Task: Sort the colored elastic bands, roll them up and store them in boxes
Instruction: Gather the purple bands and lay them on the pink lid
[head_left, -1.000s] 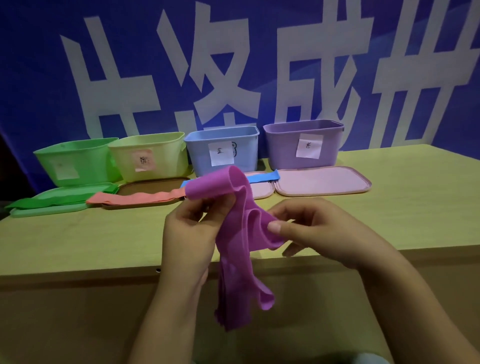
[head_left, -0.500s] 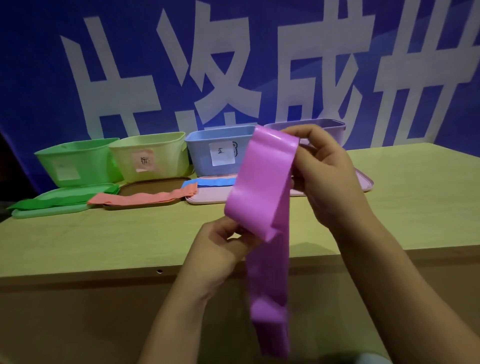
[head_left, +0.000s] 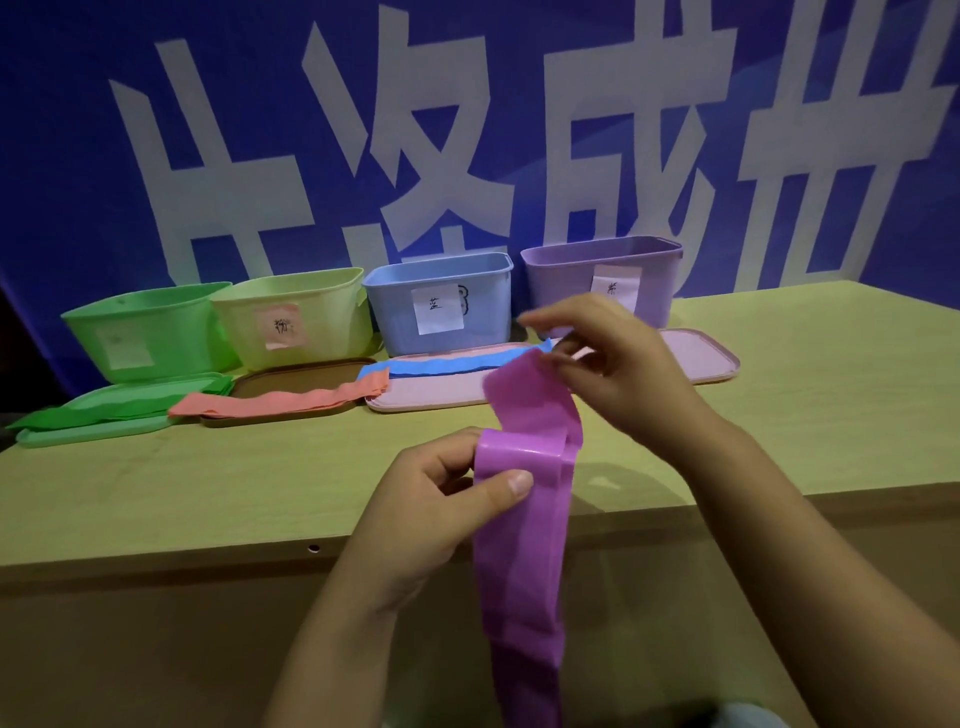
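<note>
While both hands pinched it, left hand low, right hand high, the purple elastic band hung soft and floppy.

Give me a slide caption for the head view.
Both hands wind a purple band before four labelled boxes.

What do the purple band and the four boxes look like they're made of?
The purple band looks like thin rubber or latex: it drapes limply and shows a glossy highlight where it folds. The boxes, such as the blue box, look like matte molded plastic, with rigid walls and rolled rims.
</note>
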